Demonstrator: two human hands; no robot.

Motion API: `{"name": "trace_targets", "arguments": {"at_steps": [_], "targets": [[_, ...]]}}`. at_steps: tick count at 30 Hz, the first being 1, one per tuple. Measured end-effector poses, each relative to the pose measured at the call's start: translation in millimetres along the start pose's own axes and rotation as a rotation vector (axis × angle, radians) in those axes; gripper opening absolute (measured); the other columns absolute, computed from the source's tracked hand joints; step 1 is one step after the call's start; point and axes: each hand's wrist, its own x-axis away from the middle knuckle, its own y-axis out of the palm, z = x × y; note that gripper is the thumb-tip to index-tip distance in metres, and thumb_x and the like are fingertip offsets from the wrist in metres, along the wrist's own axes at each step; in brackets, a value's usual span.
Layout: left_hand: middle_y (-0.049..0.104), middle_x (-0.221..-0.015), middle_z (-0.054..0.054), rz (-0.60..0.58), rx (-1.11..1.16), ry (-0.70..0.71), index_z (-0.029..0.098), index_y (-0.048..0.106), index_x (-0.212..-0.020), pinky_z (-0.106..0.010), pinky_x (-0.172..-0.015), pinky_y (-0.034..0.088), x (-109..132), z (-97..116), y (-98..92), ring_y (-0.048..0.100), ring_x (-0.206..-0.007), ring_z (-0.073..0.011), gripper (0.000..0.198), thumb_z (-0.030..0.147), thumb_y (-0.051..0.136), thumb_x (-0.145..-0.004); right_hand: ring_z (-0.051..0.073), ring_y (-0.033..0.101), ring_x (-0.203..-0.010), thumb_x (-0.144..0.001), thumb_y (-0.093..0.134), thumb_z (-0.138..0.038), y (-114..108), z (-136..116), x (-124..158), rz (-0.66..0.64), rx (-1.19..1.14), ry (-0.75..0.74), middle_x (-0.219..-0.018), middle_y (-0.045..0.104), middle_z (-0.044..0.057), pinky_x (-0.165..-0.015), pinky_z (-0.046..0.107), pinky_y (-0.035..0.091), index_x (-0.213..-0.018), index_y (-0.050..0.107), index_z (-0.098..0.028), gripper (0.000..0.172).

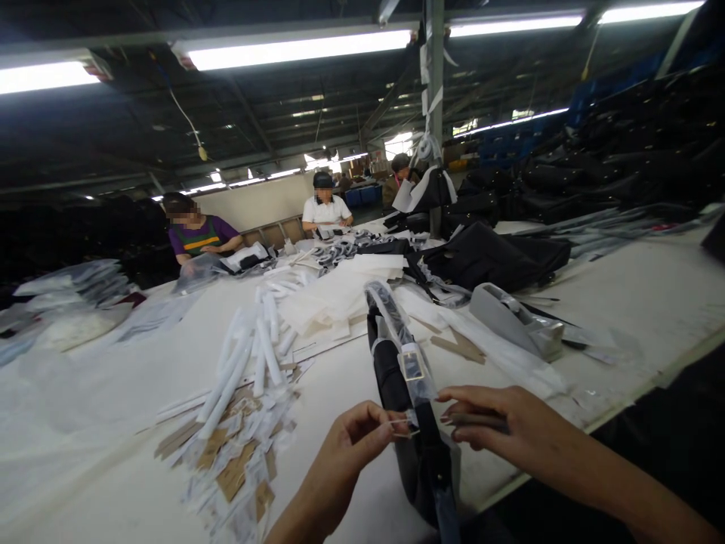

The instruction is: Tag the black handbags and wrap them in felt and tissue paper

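Observation:
A black handbag lies on the table before me, its strap partly covered in clear plastic wrap. A pale rectangular buckle shows through the plastic. My left hand is at the strap's left side, with thumb and forefinger pinched on a thin whitish strip. Across the strap, my right hand is closed round a slim dark tool; its exact kind is not clear. The right fingertips are close to the strap's edge.
White rolled tubes and a heap of tags and brown card scraps lie on the left. White sheets, a black bag and a grey tape dispenser are farther back. Several people sit across the table.

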Motion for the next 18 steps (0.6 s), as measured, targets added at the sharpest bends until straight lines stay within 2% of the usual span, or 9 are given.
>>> {"name": "trace_targets", "arguments": {"at_steps": [2, 4, 7, 10, 12, 14, 15, 18], "targets": [[0.074, -0.089, -0.007, 0.025, 0.057, 0.029, 0.019, 0.067, -0.077, -0.038, -0.101, 0.038, 9.4, -0.4, 2.2, 0.062, -0.11, -0.026, 0.026, 0.042, 0.077, -0.081, 0.017, 0.072, -0.072, -0.094, 0.062, -0.031, 1.7, 2.1, 10.9, 0.031, 0.079, -0.021, -0.089, 0.076, 0.0, -0.069, 0.024, 0.059, -0.106, 0.074, -0.027, 0.018], [0.074, -0.085, -0.006, 0.009, 0.097, 0.064, 0.019, 0.07, -0.076, -0.038, -0.098, 0.04, 14.6, -3.3, 7.0, 0.064, -0.104, -0.0253, 0.024, 0.041, 0.078, -0.08, 0.02, 0.074, -0.078, -0.094, 0.063, -0.034, 6.1, 5.3, 19.7, 0.123, 0.128, -0.079, -0.089, 0.077, 0.0, -0.074, 0.026, 0.06, -0.096, 0.076, -0.028, 0.015], [0.075, -0.088, -0.006, -0.021, 0.12, 0.081, 0.019, 0.076, -0.09, -0.034, -0.091, 0.045, 13.9, -10.1, 15.4, 0.066, -0.09, -0.0207, 0.022, 0.039, 0.077, -0.081, 0.023, 0.075, -0.091, -0.089, 0.07, -0.035, 15.9, 9.1, 25.2, 0.299, 0.055, -0.156, -0.095, 0.078, 0.001, -0.084, 0.027, 0.06, -0.09, 0.078, -0.028, 0.011], [0.073, -0.079, -0.005, 0.022, 0.029, 0.075, 0.02, 0.077, -0.106, -0.025, -0.069, 0.048, 6.5, -15.4, 21.9, 0.061, -0.068, -0.0131, 0.029, 0.039, 0.074, -0.085, 0.022, 0.074, -0.094, -0.089, 0.069, -0.037, 27.4, 8.4, 19.0, 0.349, -0.136, -0.17, -0.093, 0.078, 0.003, -0.087, 0.028, 0.059, -0.082, 0.075, -0.024, 0.016], [0.069, -0.068, -0.003, 0.059, -0.047, 0.071, 0.019, 0.077, -0.109, -0.021, -0.05, 0.04, 1.1, -15.8, 25.4, 0.052, -0.055, -0.0097, 0.035, 0.042, 0.075, -0.083, 0.02, 0.074, -0.086, -0.091, 0.066, -0.038, 33.6, 5.1, 10.4, 0.345, -0.194, -0.14, -0.087, 0.077, 0.003, -0.082, 0.026, 0.059, -0.08, 0.073, -0.023, 0.02], [0.067, -0.065, -0.002, 0.088, -0.114, 0.086, 0.019, 0.078, -0.108, -0.019, -0.044, 0.034, -2.9, -13.1, 28.8, 0.049, -0.052, -0.0091, 0.037, 0.043, 0.077, -0.08, 0.019, 0.074, -0.084, -0.091, 0.065, -0.037, 36.6, 0.1, 1.9, 0.357, -0.146, -0.093, -0.089, 0.076, 0.002, -0.078, 0.025, 0.059, -0.087, 0.073, -0.023, 0.016], [0.068, -0.067, -0.002, 0.095, -0.144, 0.107, 0.02, 0.078, -0.106, -0.019, -0.046, 0.036, -4.1, -11.0, 30.5, 0.051, -0.054, -0.0098, 0.035, 0.042, 0.079, -0.078, 0.02, 0.074, -0.087, -0.089, 0.067, -0.037, 36.8, -2.9, -1.5, 0.37, -0.095, -0.07, -0.093, 0.077, 0.002, -0.08, 0.026, 0.058, -0.094, 0.073, -0.024, 0.015], [0.074, -0.082, -0.003, 0.095, -0.194, 0.201, 0.022, 0.08, -0.102, -0.022, -0.063, 0.046, -5.4, -4.9, 34.4, 0.06, -0.07, -0.0141, 0.03, 0.038, 0.08, -0.078, 0.022, 0.073, -0.099, -0.087, 0.068, -0.038, 33.3, -11.8, -7.1, 0.377, 0.062, -0.022, -0.099, 0.078, 0.0, -0.089, 0.03, 0.056, -0.12, 0.066, -0.029, 0.035]]}}
